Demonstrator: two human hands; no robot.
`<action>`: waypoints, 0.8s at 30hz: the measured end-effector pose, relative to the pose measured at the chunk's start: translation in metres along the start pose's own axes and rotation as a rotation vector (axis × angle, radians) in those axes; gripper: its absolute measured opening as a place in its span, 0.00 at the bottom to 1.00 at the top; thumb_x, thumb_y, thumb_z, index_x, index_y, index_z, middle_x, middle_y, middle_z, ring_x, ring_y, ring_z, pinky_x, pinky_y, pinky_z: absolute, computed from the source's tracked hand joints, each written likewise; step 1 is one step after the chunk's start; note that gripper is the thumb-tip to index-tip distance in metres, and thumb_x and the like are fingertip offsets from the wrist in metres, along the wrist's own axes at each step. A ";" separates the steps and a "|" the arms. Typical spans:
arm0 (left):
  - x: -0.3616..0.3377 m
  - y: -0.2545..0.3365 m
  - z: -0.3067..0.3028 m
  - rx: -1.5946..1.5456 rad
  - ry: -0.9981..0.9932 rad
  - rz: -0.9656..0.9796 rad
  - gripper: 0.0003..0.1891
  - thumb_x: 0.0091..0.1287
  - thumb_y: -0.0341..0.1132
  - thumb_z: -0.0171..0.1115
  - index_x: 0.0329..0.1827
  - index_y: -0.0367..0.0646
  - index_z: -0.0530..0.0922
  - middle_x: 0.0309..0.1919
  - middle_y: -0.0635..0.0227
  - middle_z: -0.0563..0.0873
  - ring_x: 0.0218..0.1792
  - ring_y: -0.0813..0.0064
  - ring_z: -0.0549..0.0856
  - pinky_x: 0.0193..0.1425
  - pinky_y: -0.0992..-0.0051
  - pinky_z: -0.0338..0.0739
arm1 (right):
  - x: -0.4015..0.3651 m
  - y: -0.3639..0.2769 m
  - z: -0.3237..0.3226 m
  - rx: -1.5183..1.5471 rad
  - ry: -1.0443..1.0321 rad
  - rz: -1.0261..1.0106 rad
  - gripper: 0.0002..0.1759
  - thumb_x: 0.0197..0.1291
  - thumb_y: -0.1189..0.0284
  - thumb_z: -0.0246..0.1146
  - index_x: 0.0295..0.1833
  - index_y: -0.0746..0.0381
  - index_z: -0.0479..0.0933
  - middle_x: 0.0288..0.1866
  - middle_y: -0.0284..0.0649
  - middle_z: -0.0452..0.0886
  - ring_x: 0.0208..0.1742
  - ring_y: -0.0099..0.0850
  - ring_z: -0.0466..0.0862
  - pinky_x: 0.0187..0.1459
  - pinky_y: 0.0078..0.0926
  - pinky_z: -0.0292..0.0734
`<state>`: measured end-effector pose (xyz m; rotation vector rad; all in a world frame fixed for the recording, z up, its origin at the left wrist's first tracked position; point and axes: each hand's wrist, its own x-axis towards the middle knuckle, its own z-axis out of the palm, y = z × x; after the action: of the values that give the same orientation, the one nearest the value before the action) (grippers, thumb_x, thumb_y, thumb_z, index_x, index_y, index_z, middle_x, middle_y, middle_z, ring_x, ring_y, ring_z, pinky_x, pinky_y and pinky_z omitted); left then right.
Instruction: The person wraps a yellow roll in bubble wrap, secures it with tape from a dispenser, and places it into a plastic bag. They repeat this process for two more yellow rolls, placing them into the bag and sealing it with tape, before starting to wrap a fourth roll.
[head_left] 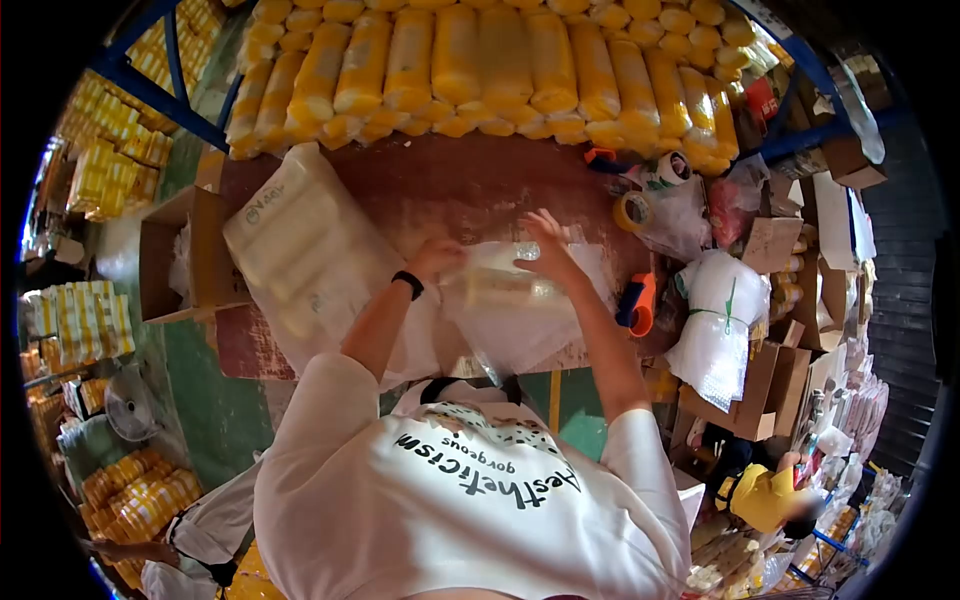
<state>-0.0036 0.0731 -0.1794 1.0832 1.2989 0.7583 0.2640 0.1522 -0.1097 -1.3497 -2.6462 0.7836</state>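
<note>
In front of me on the table lies a clear plastic sheet or bag, with a pale yellowish packet in or under it. My left hand, with a black band on the wrist, is at the upper left edge of this plastic. Its fingers are blurred, so their grip does not show. Over the upper right part of the plastic, my right hand has its fingers spread and holds nothing visible. To the left lies a large pack in translucent plastic with printed lettering, slanting toward me.
Yellow wrapped rolls are stacked along the back. An orange-and-blue tape dispenser, a tape roll and tied bubble wrap sit right. A cardboard box stands left. A person in yellow is lower right.
</note>
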 end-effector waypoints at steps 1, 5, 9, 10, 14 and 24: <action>-0.002 0.001 0.005 0.032 0.007 0.077 0.09 0.60 0.35 0.66 0.38 0.38 0.83 0.34 0.63 0.85 0.38 0.76 0.83 0.45 0.76 0.76 | 0.010 -0.028 -0.005 0.053 -0.023 -0.038 0.48 0.41 0.56 0.75 0.68 0.58 0.63 0.70 0.45 0.63 0.74 0.44 0.54 0.71 0.43 0.47; -0.010 0.041 0.026 0.241 0.043 0.341 0.06 0.62 0.32 0.64 0.39 0.40 0.83 0.32 0.63 0.85 0.33 0.74 0.83 0.40 0.77 0.76 | 0.045 -0.051 -0.013 0.276 -0.494 -0.092 0.35 0.41 0.58 0.75 0.58 0.55 0.74 0.57 0.44 0.78 0.63 0.42 0.74 0.62 0.37 0.67; -0.034 0.110 0.037 0.560 0.063 0.624 0.04 0.62 0.32 0.63 0.37 0.43 0.84 0.31 0.62 0.84 0.32 0.71 0.84 0.37 0.75 0.77 | 0.015 -0.057 -0.036 0.100 -0.305 -0.269 0.15 0.49 0.65 0.71 0.40 0.63 0.81 0.35 0.47 0.82 0.38 0.41 0.83 0.40 0.34 0.75; -0.038 0.129 0.043 0.562 0.078 0.722 0.05 0.61 0.32 0.64 0.38 0.44 0.84 0.32 0.63 0.85 0.33 0.72 0.84 0.38 0.74 0.78 | -0.007 -0.050 -0.039 0.348 -0.083 -0.350 0.13 0.47 0.68 0.71 0.33 0.67 0.79 0.28 0.49 0.79 0.29 0.44 0.80 0.31 0.35 0.73; -0.067 0.211 0.056 0.307 0.198 0.818 0.10 0.57 0.33 0.68 0.42 0.45 0.82 0.35 0.65 0.86 0.36 0.69 0.85 0.42 0.73 0.79 | -0.107 -0.037 -0.108 0.450 0.206 -0.180 0.08 0.49 0.80 0.69 0.37 0.67 0.80 0.33 0.44 0.81 0.30 0.37 0.81 0.33 0.27 0.74; -0.036 0.217 0.154 0.341 -0.409 0.850 0.37 0.57 0.23 0.60 0.72 0.49 0.59 0.73 0.61 0.56 0.72 0.60 0.60 0.71 0.61 0.60 | -0.263 0.071 -0.069 0.921 0.469 -0.182 0.10 0.58 0.85 0.60 0.44 0.63 0.77 0.51 0.38 0.78 0.52 0.27 0.76 0.49 0.20 0.71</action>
<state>0.1703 0.0854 0.0253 2.0003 0.5915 0.8699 0.4966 0.0114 -0.0401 -0.8627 -1.6487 1.2377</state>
